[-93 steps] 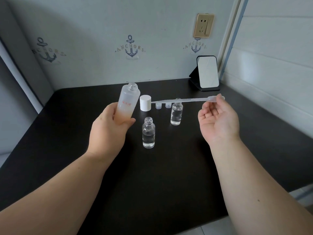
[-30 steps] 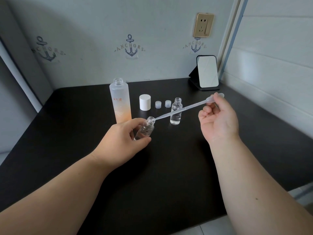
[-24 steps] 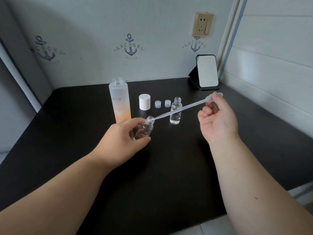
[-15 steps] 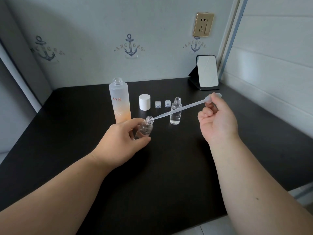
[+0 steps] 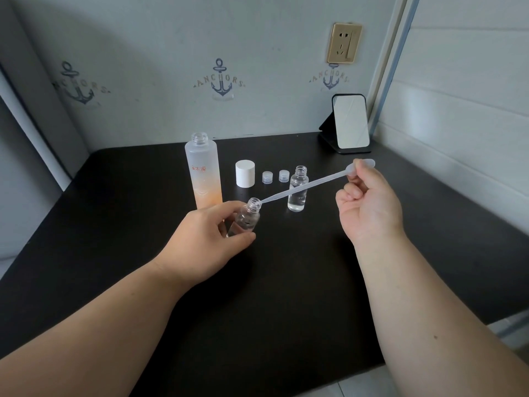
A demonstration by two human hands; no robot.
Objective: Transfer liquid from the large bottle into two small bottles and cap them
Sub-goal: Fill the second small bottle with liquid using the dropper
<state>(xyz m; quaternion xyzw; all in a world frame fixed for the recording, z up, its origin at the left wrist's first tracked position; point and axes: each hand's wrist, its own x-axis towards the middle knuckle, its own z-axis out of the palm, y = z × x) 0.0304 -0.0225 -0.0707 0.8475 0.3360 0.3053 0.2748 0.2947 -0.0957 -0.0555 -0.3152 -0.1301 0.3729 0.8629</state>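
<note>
Right of the one large bottle (image 5: 203, 171), standing uncapped on the black table (image 5: 114, 224), sit one white cap (image 5: 245, 173), two small clear caps (image 5: 267, 177) (image 5: 284, 176) and one upright small bottle (image 5: 297, 189). Just in front of the large bottle, the left hand (image 5: 206, 239) grips a second small bottle (image 5: 246, 219), tilted. The right hand (image 5: 369, 204) pinches one pipette (image 5: 303, 187), its tip at that bottle's mouth.

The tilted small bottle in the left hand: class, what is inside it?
The pipette tip sits at the mouth of the small bottle, which holds clear liquid. The left hand covers its base.
</note>
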